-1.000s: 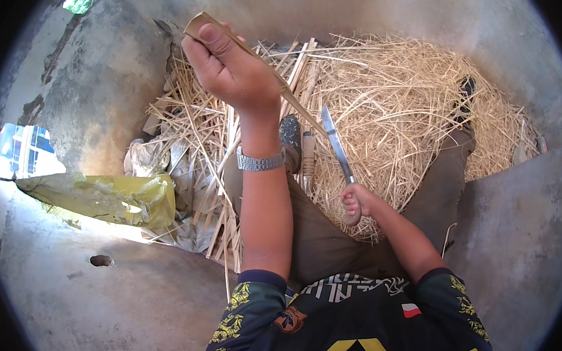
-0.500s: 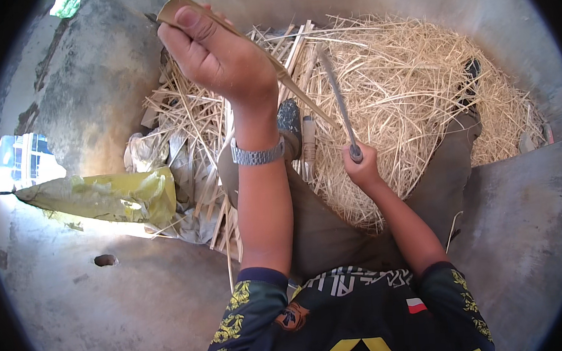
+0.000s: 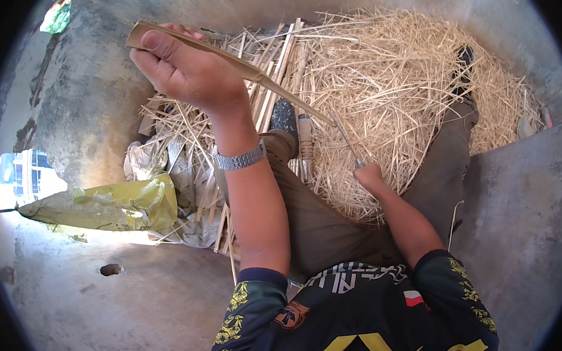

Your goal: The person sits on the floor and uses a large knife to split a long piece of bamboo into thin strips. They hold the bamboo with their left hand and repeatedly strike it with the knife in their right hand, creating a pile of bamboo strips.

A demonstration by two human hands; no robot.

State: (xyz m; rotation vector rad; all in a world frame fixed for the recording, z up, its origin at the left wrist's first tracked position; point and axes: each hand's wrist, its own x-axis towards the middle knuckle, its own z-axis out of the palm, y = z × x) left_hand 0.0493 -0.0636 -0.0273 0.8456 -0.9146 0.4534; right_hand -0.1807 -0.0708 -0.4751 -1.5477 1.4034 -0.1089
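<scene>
My left hand (image 3: 191, 71), raised at the upper left, is closed round one end of a split bamboo strip (image 3: 252, 71). The thumb lies on the strip's face, and the far fingers are partly hidden. The strip slants down to the right over the shavings. My right hand (image 3: 370, 178) grips the handle of a long, narrow knife (image 3: 345, 137). Its grey blade points up and left, with its tip close to the strip's lower end; whether they touch, I cannot tell.
Curly bamboo shavings (image 3: 392, 91) heap between and beyond my legs. Split bamboo sticks (image 3: 281, 69) lie at their left. A tool with a bound wooden handle (image 3: 305, 138) lies by my left shoe (image 3: 283, 116). Yellow sacking (image 3: 154, 199) hangs at left, by concrete walls (image 3: 101, 77).
My left hand has moved left and slightly down with the strip. My right hand has shifted slightly right and down, and the knife now shows narrower, with its tip lower.
</scene>
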